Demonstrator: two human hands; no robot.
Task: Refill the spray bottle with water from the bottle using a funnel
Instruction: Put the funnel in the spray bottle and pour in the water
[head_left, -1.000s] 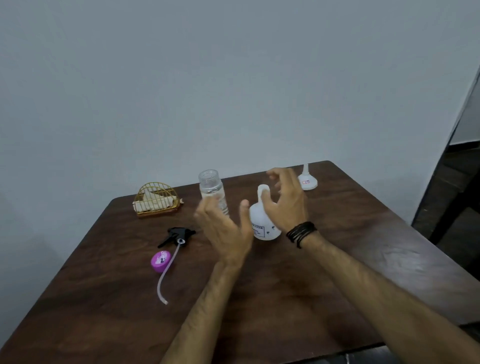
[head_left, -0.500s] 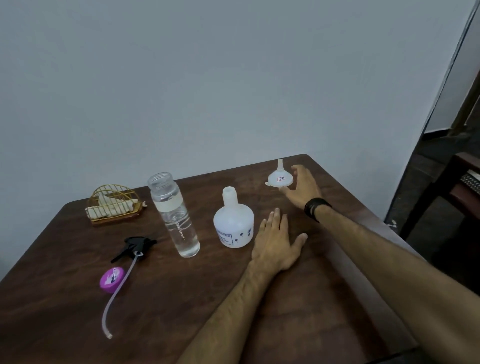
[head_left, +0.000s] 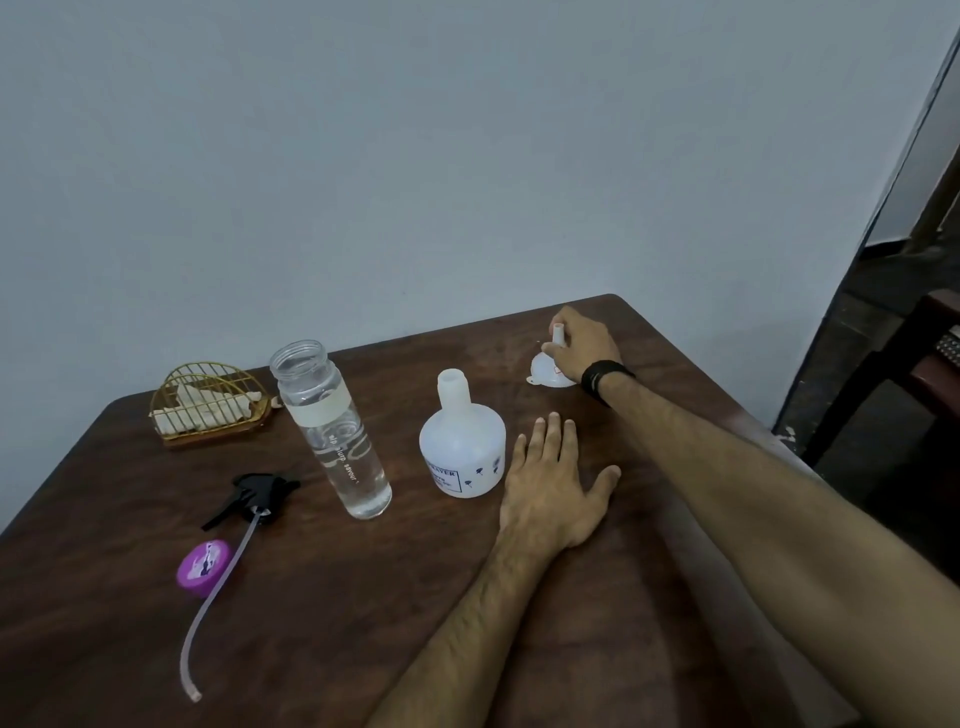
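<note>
Pinching funnel (head_left: 550, 370) spout, right hand (head_left: 582, 343) at 1 o'clock; left hand (head_left: 550, 483) flat on bench (head_left: 597, 623). Spray bottle (head_left: 462, 441) uncapped, sprayer (head_left: 254, 496) off at 9 o'clock; pouring from water bottle (head_left: 332, 431) pending.

Dark wooden table (head_left: 597, 623), slightly glossy; clear plastic bottle (head_left: 337, 431); matt white plastic spray bottle (head_left: 462, 447); gold wire basket (head_left: 210, 402).

We have one view only: head-worn, wide-angle, looking forward and down across the wooden table (head_left: 649, 597) toward the pale wall (head_left: 415, 156). Both forearms enter from the bottom and right edges, close to the lens. The table's far corner sits mid-frame; straight edges bow slightly near the borders.
</note>
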